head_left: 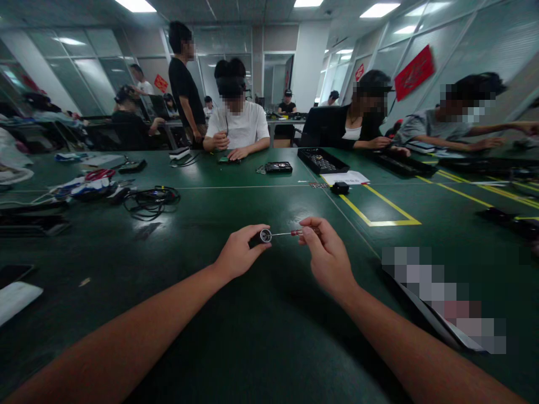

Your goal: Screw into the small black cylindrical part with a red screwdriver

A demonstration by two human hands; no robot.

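Observation:
My left hand point(239, 253) is closed around a short black cylinder point(265, 235) with a silver-rimmed round end that faces me and to the right. What exactly the cylinder is, I cannot make out. Between the thumb and fingers of my right hand point(330, 252) is a screwdriver point(297, 232) with a red handle and a thin metal shaft. Its shaft points left, and the tip is at or very near the cylinder's rim; whether it touches is too small to tell. Both hands are above the green table point(261, 336).
Coiled black cables point(151, 202) lie to the left, beyond them a pile of cables and tools. Ahead are a small black block point(340, 188), white paper point(345, 178) and a black parts tray point(322, 161). A blurred printed sheet point(438, 303) lies right. Several people sit across the table.

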